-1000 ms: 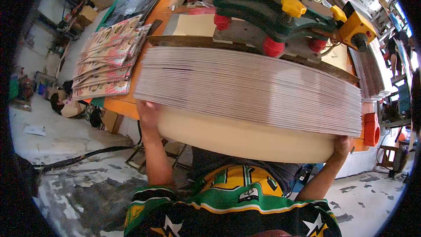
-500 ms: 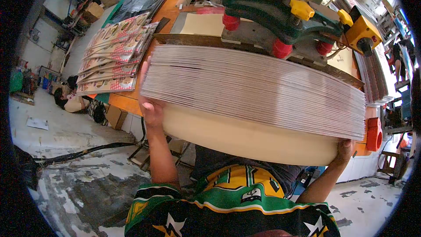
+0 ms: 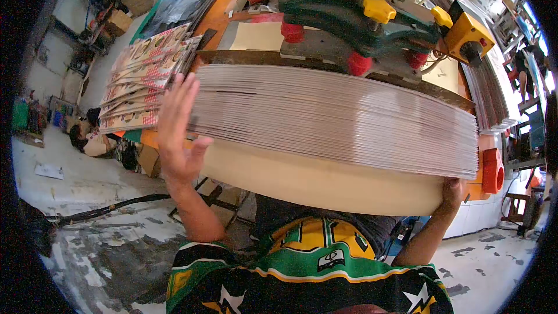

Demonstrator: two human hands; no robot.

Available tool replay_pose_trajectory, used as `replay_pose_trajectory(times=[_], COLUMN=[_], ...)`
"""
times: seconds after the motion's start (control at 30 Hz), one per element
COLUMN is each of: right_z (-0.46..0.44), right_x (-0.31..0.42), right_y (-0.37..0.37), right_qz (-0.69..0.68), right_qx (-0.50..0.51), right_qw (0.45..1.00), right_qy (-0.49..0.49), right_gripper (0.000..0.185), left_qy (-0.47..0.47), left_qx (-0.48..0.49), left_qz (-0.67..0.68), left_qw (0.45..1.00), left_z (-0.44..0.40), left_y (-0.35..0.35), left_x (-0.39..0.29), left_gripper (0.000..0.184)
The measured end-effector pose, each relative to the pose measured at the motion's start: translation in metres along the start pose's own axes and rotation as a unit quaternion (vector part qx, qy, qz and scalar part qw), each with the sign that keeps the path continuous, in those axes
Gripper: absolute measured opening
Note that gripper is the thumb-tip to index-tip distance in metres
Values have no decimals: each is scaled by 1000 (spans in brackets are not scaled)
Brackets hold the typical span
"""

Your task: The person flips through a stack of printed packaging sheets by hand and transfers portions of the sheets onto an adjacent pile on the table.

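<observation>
1 stack (image 3: 334, 119), long axis approx. L-R

- The left hand (image 3: 179, 134) stands open at the left end of the stack (image 3: 331, 122), fingers straight and close together, thumb spread toward the stack.
- The left forearm (image 3: 196, 212) slants outward, left of the stack's near side.
- The right hand (image 3: 454, 192) is at the stack's near right corner, fingers mostly hidden.
- The right forearm (image 3: 427, 235) angles outward below that corner.
</observation>
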State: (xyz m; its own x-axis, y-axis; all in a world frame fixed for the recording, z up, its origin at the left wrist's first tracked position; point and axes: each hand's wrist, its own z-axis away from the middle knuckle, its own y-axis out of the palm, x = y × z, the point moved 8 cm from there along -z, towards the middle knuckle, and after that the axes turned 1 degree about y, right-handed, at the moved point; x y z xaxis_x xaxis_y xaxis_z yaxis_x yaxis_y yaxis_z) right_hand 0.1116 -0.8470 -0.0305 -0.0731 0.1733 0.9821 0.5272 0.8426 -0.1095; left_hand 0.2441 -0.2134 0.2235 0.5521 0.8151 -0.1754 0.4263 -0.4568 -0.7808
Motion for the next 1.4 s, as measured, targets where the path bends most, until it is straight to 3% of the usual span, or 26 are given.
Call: replay_pose_trajectory(times=[0.2,0.37,0.6,0.77,0.9,1.07,1.13,1.2,1.3,1.33,1.4], right_z=[5,9,7,-4,10,2,-3,-2,-3,-5,-10], right_x=[23,-54,-31,-21,43,-1,-2,-2,-11,-19,-32], right_y=[18,-22,-12,-8,46,24,21,17,8,1,-4], right_qz=[-52,20,45,95,-26,-18,-46,-98,-157,-165,-182], right_qx=[24,46,18,20,68,-26,-2,33,70,76,87], right_qw=[998,995,997,991,996,998,998,995,984,982,979], right_qy=[-32,88,54,87,-43,57,32,-8,-45,-43,-39], right_gripper=[118,73,92,107,68,95,95,96,96,98,102], left_qy=[-55,-65,-81,-66,-48,-62,-97,-115,-237,-237,-345], left_qx=[64,61,80,72,49,-41,-202,-221,-301,-303,-295], left_qz=[-64,-69,-83,-75,-73,15,267,289,488,483,600], left_qw=[994,994,990,992,995,997,937,924,785,787,659], left_z=[-1,-2,-5,-4,4,1,9,9,20,23,41], left_y=[28,30,30,29,30,14,-3,-20,-36,-42,-24], left_x=[0,-6,-5,-5,-2,-2,16,37,97,119,175], left_gripper=[77,76,76,72,71,71,69,65,55,55,51])
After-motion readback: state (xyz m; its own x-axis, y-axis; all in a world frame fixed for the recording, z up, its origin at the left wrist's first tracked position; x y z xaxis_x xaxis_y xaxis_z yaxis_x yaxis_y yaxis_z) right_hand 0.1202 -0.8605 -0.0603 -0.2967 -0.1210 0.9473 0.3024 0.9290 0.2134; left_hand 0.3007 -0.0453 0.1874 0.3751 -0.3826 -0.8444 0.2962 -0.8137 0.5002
